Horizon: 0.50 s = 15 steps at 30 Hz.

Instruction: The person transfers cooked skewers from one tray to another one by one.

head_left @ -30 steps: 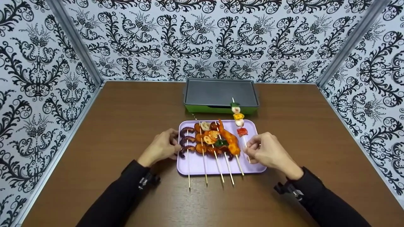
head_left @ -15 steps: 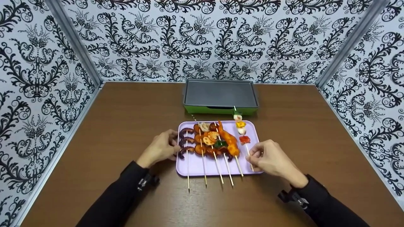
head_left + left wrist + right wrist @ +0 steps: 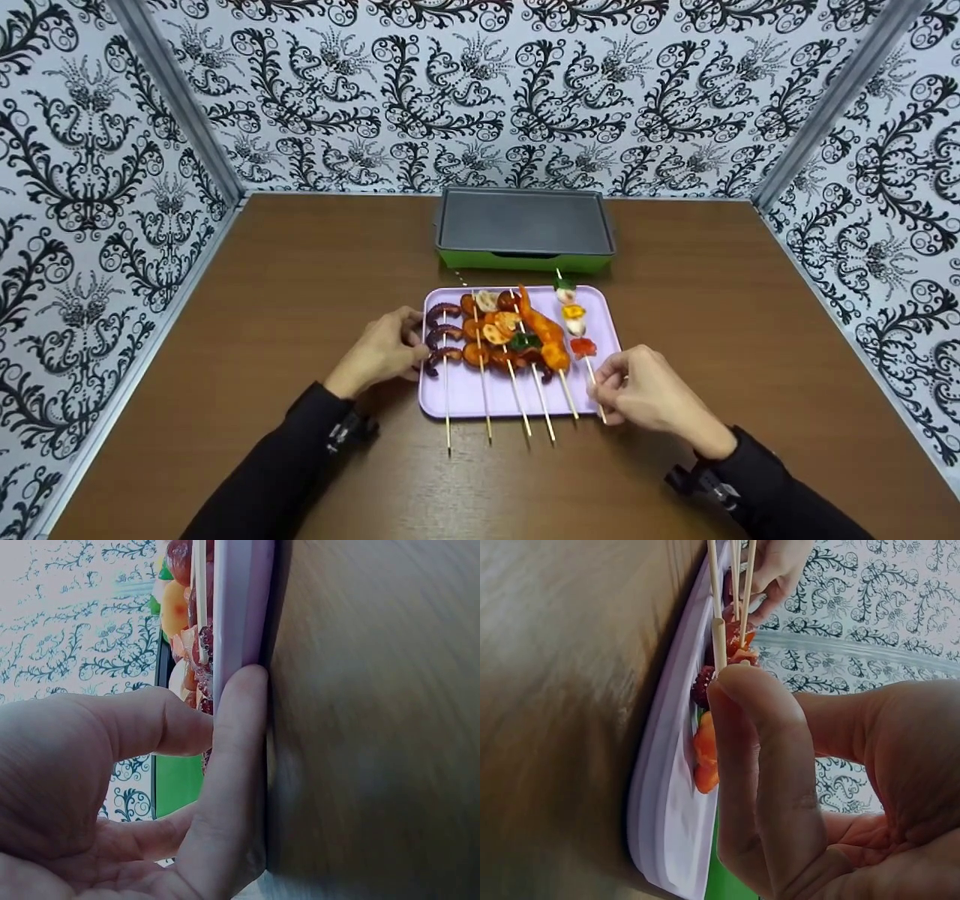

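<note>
My right hand (image 3: 646, 388) pinches the stick end of a skewer (image 3: 583, 347) threaded with red, white, yellow and green pieces. This skewer lies over the right side of a lilac tray (image 3: 465, 397), its tip reaching past the far rim. In the right wrist view the stick's blunt end (image 3: 718, 645) pokes out between thumb and fingers. At the tray's left edge my left hand (image 3: 381, 349) grips the rim, thumb on top and a finger along the outer wall (image 3: 244, 615). Several other skewers lie side by side on the tray, among them octopus tentacles (image 3: 445, 332) and a long orange piece (image 3: 544, 330).
Behind the tray stands a green tabletop grill (image 3: 525, 221) with a flat dark plate. The brown wooden table (image 3: 322, 255) is bordered by patterned walls (image 3: 480, 97) at the back and both sides. Several skewer sticks jut over the tray's front edge.
My right hand has moved toward me and slightly right, drawing the colourful skewer back from in front of the grill and down over the tray. The left hand stays at the tray's edge.
</note>
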### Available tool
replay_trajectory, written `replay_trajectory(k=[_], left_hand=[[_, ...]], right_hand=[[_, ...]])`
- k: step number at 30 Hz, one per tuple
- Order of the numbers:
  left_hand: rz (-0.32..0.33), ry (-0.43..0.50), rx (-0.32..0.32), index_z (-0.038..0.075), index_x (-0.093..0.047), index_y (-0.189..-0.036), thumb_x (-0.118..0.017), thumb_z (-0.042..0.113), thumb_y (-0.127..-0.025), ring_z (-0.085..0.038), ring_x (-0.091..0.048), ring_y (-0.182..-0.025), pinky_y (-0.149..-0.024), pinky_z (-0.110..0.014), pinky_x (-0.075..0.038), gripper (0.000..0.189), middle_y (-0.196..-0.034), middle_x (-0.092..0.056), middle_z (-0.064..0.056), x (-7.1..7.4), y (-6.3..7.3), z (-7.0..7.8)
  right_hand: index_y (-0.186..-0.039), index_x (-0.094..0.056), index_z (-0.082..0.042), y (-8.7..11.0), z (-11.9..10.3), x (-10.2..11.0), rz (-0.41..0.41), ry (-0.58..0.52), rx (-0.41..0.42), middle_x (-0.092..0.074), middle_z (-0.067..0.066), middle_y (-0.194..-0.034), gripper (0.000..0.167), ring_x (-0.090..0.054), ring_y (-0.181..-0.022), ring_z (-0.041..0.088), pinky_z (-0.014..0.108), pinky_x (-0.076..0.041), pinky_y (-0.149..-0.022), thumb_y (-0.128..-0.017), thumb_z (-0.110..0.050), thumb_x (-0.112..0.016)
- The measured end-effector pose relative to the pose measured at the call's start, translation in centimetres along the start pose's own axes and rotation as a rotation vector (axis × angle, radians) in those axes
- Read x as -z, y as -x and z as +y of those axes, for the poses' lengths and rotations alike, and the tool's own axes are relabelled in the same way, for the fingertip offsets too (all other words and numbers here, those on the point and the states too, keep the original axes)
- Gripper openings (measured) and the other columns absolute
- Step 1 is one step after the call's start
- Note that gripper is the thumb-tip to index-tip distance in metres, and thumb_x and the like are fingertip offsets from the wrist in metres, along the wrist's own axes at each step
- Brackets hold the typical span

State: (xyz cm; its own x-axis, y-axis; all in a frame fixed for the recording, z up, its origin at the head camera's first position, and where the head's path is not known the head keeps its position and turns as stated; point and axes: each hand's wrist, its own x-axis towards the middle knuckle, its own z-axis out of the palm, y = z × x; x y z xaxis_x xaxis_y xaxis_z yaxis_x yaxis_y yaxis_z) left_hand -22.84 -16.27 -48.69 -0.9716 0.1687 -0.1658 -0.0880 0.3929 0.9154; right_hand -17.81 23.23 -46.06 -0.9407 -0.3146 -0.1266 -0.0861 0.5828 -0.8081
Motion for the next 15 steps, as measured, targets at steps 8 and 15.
replay_trajectory(k=[8,15], left_hand=[[-0.009,-0.001,0.020,-0.001,-0.052,-0.145,-0.070,-0.009,-0.086,-0.028,-0.071,-0.079,-0.061,-0.040,-0.070,0.062,-0.099,-0.063,-0.018,0.04,-0.06,0.11],[-0.007,-0.003,0.020,-0.001,-0.052,-0.145,-0.070,-0.009,-0.086,-0.029,-0.071,-0.080,-0.061,-0.040,-0.070,0.063,-0.099,-0.063,-0.018,-0.02,-0.15,0.01]], right_hand=[[-0.083,-0.070,-0.002,0.43,0.33,-0.27,-0.030,-0.006,0.006,-0.069,0.007,-0.070,0.004,-0.071,-0.054,0.022,0.037,-0.067,-0.052,-0.086,-0.001,-0.071],[-0.084,-0.070,-0.003,0.71,0.43,-0.42,-0.033,-0.017,-0.011,-0.069,0.007,-0.070,0.004,-0.071,-0.055,0.022,0.037,-0.067,-0.052,-0.086,0.000,-0.072]])
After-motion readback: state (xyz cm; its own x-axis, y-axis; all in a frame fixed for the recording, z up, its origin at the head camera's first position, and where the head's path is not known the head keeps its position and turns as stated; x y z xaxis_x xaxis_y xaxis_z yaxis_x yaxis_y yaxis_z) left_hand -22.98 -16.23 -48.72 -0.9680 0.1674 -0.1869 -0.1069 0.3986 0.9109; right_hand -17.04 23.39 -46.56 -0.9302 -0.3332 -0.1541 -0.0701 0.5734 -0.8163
